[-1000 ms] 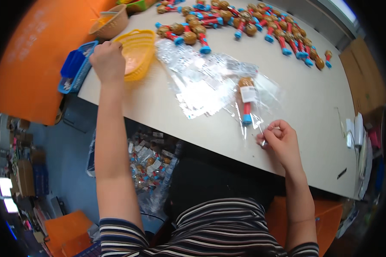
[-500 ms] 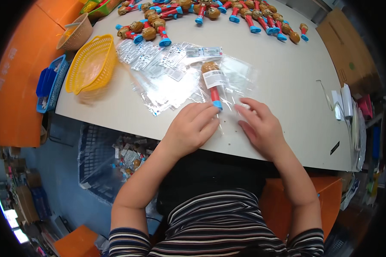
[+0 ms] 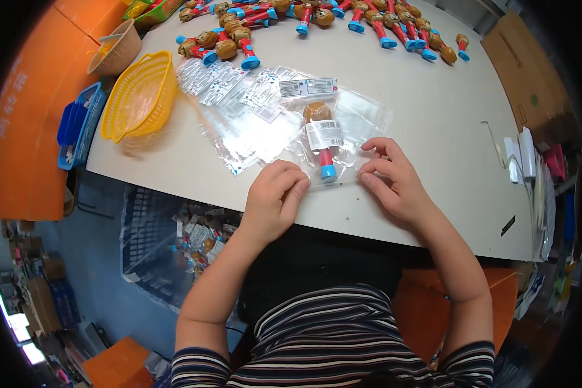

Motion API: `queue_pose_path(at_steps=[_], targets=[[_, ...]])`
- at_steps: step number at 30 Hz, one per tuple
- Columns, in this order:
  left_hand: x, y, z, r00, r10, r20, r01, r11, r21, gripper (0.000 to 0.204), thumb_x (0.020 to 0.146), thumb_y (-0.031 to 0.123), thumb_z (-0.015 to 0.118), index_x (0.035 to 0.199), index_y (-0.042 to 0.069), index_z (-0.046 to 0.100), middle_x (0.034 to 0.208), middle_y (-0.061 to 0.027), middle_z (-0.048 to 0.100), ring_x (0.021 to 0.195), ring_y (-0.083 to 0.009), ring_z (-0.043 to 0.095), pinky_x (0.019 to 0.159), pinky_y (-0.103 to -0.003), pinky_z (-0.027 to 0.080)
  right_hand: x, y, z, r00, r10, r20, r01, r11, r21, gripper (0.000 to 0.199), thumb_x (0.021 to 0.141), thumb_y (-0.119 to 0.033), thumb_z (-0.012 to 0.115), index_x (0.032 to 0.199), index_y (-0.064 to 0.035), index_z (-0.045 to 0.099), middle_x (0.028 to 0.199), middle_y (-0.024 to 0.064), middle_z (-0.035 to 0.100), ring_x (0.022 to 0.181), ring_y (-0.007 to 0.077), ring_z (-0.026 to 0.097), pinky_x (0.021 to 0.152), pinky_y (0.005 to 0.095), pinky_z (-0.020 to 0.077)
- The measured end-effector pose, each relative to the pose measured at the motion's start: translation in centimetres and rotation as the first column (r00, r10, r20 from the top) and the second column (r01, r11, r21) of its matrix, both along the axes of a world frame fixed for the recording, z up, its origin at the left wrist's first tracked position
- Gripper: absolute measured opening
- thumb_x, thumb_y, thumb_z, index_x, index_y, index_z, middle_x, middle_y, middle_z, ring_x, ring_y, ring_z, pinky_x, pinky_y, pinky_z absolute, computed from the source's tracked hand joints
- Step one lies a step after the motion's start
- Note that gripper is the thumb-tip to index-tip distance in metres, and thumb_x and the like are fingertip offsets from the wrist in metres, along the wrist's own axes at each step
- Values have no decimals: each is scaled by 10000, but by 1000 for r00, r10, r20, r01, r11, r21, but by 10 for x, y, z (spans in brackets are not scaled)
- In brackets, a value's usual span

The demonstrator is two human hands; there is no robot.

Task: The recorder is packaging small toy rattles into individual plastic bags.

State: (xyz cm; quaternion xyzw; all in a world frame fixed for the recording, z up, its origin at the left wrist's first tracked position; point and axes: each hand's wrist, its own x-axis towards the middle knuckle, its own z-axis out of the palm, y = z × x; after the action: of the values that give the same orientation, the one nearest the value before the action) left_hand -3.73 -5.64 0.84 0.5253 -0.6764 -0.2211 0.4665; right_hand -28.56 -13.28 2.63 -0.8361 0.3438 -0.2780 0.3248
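Bagged toy held flat at the near table edge.

The left hand (image 3: 275, 200) and right hand (image 3: 394, 178) are pressed with curled fingers on the lower corners of a clear bag (image 3: 333, 145) containing a brown-headed toy (image 3: 322, 139) with a red body and blue base. Beyond, loose clear bags (image 3: 239, 110) are spread beside a yellow basket (image 3: 139, 97). Farther off, a row of similar toys (image 3: 368, 19) is laid on the white table (image 3: 433, 116).

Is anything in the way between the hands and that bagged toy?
Nothing visible. The left hand and right hand both rest on the clear bag around the toy.
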Motion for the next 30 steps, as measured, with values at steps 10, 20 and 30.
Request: queue_pose_path(at_steps=[10,20,30], targets=[[-13,-5,14,991,130,26,-132,980,147,161,887,103,645,794,-25,613,745,-64,581,649,-141,528,597,-277,419,22,-1,17,971,-100,-219,149,963,225,130,883,-127,606,819,-14,605,1179,106,506,929,194,544,816,300,459],[24,-18,24,809,390,-440,-192,883,429,243,885,133,727,954,-41,572,776,-74,640,689,-98,618,610,-222,485,24,13,29,960,-274,-48,273,891,362,395,869,-160,731,1169,45,577,970,75,631,805,96,578,687,251,482],[4,-35,10,788,288,-544,102,811,576,404,830,76,746,1099,-30,465,843,-121,680,727,-120,646,619,-234,505,31,-8,17,959,-283,34,148,596,789,296,894,-130,708,1114,54,638,839,19,652,733,61,574,634,199,446]])
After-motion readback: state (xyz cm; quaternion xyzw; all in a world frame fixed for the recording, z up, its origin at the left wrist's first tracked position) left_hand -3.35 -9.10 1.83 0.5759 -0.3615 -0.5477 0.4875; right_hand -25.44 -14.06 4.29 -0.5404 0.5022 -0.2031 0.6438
